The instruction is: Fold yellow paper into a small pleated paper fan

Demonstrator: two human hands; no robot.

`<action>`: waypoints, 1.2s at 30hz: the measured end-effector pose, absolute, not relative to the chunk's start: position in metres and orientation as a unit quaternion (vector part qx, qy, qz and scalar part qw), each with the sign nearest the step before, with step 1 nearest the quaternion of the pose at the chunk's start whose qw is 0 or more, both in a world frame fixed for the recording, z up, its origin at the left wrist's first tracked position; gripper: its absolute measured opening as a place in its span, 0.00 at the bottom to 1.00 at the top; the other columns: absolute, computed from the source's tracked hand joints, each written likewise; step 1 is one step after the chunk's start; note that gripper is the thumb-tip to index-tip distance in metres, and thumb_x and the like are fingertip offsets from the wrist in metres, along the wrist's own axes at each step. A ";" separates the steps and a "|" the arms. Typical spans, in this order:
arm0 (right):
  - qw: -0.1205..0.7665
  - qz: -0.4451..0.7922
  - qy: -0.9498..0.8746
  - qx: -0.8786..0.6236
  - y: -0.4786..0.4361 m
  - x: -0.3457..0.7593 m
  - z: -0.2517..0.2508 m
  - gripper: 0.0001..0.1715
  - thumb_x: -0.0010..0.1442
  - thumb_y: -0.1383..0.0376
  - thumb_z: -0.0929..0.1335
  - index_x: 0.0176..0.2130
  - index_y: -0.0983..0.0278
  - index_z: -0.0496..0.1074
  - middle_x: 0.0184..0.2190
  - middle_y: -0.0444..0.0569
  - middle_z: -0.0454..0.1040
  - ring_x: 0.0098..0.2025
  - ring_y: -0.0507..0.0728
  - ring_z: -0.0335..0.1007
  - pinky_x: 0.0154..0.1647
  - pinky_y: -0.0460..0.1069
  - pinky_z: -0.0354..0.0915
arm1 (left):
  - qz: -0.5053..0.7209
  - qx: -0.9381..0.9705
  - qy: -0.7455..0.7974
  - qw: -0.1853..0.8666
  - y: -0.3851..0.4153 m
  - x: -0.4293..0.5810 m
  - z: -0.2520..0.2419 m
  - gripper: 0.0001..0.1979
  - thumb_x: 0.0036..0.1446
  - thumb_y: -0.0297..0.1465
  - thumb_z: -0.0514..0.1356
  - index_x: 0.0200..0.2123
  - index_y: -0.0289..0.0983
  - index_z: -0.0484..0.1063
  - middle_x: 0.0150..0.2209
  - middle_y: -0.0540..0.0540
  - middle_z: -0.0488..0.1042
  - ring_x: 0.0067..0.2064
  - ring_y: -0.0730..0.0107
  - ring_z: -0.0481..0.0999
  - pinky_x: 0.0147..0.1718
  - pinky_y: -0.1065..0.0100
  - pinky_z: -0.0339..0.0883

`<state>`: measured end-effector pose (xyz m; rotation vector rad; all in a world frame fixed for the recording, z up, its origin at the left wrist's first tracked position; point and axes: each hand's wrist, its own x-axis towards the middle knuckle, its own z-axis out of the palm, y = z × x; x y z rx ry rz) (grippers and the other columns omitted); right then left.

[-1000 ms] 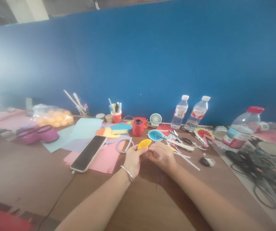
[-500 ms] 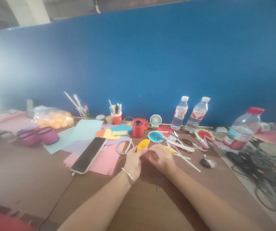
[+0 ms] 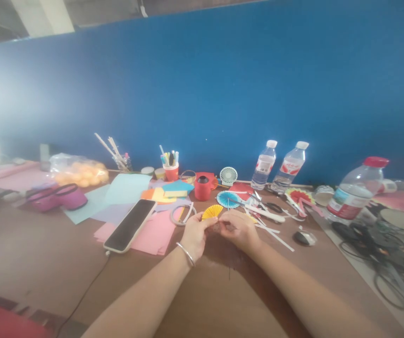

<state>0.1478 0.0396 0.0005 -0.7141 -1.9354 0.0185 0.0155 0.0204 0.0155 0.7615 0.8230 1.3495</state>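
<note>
A small yellow pleated paper fan (image 3: 212,212) is pinched at its lower edge by my left hand (image 3: 195,234), which has a silver bangle at the wrist. My right hand (image 3: 240,228) is close beside it, its fingers curled and pressed together near the fan's right end; what they grip, if anything, is too small to make out. Just behind the hands lies a blue pleated paper rosette (image 3: 229,199). A red cylindrical holder (image 3: 202,188) stands behind the fan.
Left of my hands are a phone (image 3: 130,226), pink paper (image 3: 156,232) and a grey ring (image 3: 181,215). White strips (image 3: 275,237), scissors and a mouse (image 3: 305,237) lie to the right. Bottles (image 3: 264,165) stand behind; a large bottle (image 3: 357,190) is at the right.
The yellow fan has turned slightly and shifted a little right, its pleats now pointing more upward. My right hand's fingers have curled in more.
</note>
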 end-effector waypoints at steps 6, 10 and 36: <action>0.536 0.116 -0.701 -0.456 0.038 0.144 -0.005 0.04 0.47 0.70 0.63 0.25 0.63 0.66 0.22 0.44 0.69 0.25 0.53 0.65 0.28 0.47 0.62 | 0.475 0.548 0.499 0.475 0.027 0.001 0.024 0.13 0.45 0.39 0.59 0.26 0.33 0.72 0.24 0.45 0.72 0.25 0.69 0.70 0.24 0.71 0.61; 0.544 0.179 -0.646 -0.505 0.040 0.144 -0.005 0.04 0.48 0.68 0.62 0.25 0.64 0.66 0.21 0.44 0.70 0.25 0.53 0.66 0.28 0.47 0.62 | 0.390 0.625 0.609 0.294 0.032 -0.060 0.052 0.15 0.44 0.41 0.58 0.32 0.38 0.72 0.32 0.45 0.73 0.35 0.61 0.71 0.32 0.68 0.60; 0.536 0.206 -0.682 -0.453 0.045 0.147 -0.014 0.06 0.48 0.67 0.61 0.26 0.64 0.67 0.22 0.45 0.69 0.25 0.53 0.65 0.28 0.46 0.61 | 0.115 0.638 0.758 -0.065 -0.014 -0.193 0.040 0.35 0.46 0.47 0.52 0.57 0.45 0.48 0.57 0.43 0.54 0.57 0.53 0.54 0.51 0.56 0.46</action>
